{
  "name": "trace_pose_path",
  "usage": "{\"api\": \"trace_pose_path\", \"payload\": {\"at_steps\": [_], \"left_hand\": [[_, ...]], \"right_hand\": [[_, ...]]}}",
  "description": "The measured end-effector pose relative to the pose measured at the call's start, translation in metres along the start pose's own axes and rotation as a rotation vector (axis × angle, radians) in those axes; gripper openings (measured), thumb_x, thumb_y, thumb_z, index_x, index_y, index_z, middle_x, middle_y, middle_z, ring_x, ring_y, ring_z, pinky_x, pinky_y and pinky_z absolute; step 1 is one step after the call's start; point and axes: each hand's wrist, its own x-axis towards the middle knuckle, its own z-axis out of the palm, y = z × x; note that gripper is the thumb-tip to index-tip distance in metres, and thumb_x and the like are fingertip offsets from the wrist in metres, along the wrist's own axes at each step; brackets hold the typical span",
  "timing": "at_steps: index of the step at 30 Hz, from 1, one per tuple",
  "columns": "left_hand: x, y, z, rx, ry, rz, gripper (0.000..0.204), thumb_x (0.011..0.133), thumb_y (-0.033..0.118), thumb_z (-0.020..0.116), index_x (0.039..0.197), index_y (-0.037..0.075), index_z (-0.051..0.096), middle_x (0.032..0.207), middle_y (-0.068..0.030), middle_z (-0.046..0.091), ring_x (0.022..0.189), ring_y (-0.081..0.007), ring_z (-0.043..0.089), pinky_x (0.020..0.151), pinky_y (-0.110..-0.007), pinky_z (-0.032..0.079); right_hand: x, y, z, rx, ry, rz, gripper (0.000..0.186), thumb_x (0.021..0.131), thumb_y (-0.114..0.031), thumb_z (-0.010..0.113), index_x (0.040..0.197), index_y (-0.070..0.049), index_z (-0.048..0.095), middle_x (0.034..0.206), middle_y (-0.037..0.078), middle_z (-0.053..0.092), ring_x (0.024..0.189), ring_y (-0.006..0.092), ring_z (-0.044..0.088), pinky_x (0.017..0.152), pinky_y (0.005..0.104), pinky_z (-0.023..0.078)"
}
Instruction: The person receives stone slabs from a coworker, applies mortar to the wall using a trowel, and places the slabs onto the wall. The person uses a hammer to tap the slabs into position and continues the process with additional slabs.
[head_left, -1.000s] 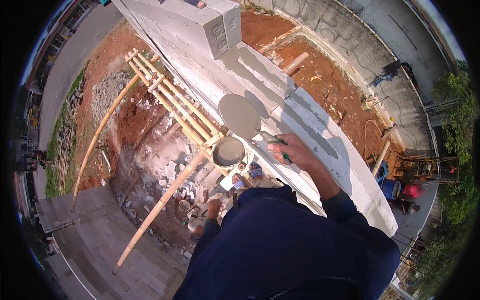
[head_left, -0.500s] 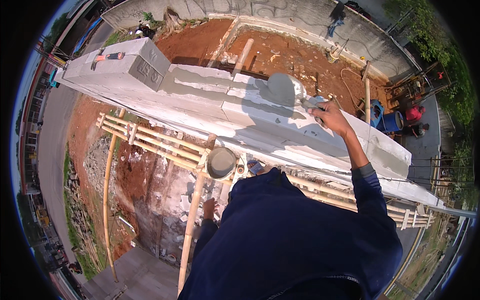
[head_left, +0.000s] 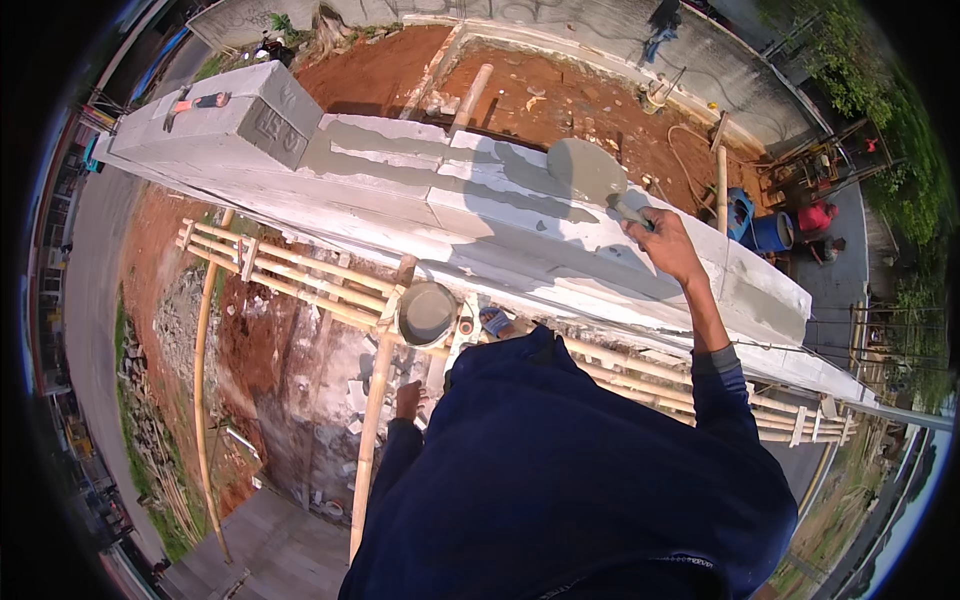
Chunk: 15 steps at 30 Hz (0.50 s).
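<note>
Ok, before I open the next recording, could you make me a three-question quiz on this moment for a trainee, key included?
1. Fill in: the person's ____ hand grips the round-bladed trowel.
2. True or false: the round mortar container stands on top of the block wall.
3. Where does the reddish-handled tool lie? A: in the container. B: on the wall's raised left end. C: on the ground.

Key:
1. Right (right hand).
2. False; it sits below the wall top, beside a bamboo pole.
3. B.

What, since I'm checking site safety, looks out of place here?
An orange-handled tool lies unheld atop the block wall, seemingly left there; pale rubble litters the ground below, looking untidy.
</note>
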Motion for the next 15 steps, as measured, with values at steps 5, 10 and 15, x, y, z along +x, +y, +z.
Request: {"api": "trace_pose_path", "payload": {"at_steps": [5,10,15], "left_hand": [[-0.02,0.05,0.022,-0.084,0.043,0.1,0.036,0.102,0.034,0.061,0.122,0.006,0.07,0.104,-0.0066,0.074,0.079,-0.0205,0.075,0.057,-0.034,0.051],[-0.036,0.038,0.029,-0.225,0.0,0.273,0.03,0.101,0.03,0.06,0.11,0.004,0.071,0.099,-0.006,0.076,0.074,-0.0182,0.075,0.055,-0.035,0.051],[-0.035,-0.009,0.04,-0.307,0.094,0.009,0.031,0.097,0.034,0.064,0.112,0.007,0.07,0.093,-0.0047,0.073,0.065,-0.0175,0.07,0.054,-0.035,0.047]], "right_hand": [[0.027,-0.059,0.04,-0.045,0.012,-0.107,0.049,0.096,-0.041,0.069,0.109,0.006,0.073,0.084,0.03,0.069,0.082,0.045,0.069,0.078,0.0507,0.052],[0.066,-0.096,0.083,-0.157,0.052,-0.252,0.047,0.096,-0.04,0.068,0.1,0.006,0.069,0.091,0.033,0.071,0.091,0.0492,0.07,0.081,0.0542,0.053],[0.083,-0.128,0.118,-0.193,0.039,-0.364,0.047,0.097,-0.04,0.067,0.103,0.007,0.069,0.088,0.032,0.071,0.088,0.0502,0.07,0.08,0.0551,0.054]]}}
